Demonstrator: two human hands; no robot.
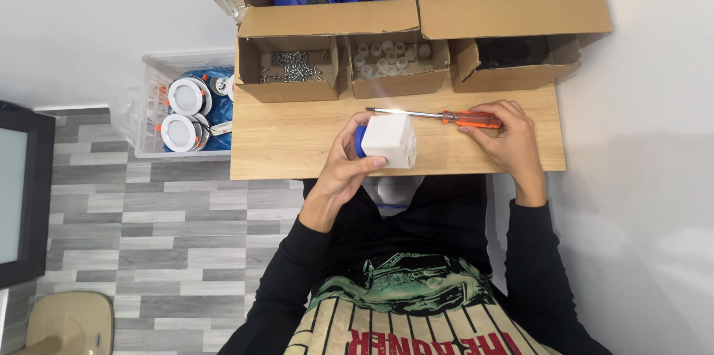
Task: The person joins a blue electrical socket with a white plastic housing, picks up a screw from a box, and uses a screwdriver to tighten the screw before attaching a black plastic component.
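White plastic housing (390,141), boxy with rounded corners and a blue round part poking out its left side, sat at the front edge of the light wood-grain worktop (297,146), gripped in the left hand (343,165); the fingers (355,126) curled over the top and the thumb pressed along the bottom, so it was properly clamped. Right hand (508,139) lay flat over the orange see-through handle of a screwdriver (439,114), fingers loosely closed on it, the shiny steel shaft pointing left just behind the housing. Behind those were three small cardboard boxes: metal screws (294,66), little white plastic plugs (390,57), and something dark I couldn't make out (517,52).
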